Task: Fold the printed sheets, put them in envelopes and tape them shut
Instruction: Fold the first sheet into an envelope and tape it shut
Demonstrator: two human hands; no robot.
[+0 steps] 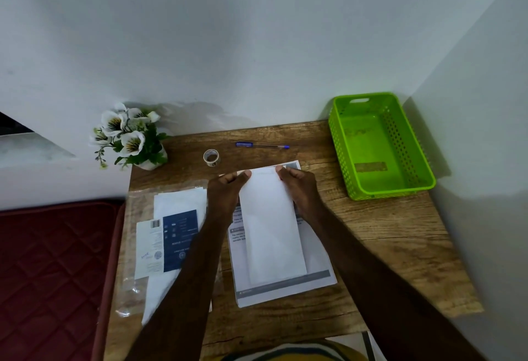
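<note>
A long white envelope (271,226) lies lengthwise on top of a stack of printed sheets (314,272) in the middle of the wooden table (371,232). My left hand (225,192) grips the envelope's far left corner, and my right hand (300,189) grips its far right corner. Whether a folded sheet is inside cannot be seen. A small roll of clear tape (211,157) stands beyond my hands. To the left lies a clear plastic pack of white envelopes (177,203) with a blue label (180,239).
A blue pen (261,145) lies near the table's back edge. A green perforated plastic basket (380,143) sits at the back right corner. A pot of white artificial flowers (131,135) stands at the back left. A dark red quilted mattress (51,275) borders the table's left side.
</note>
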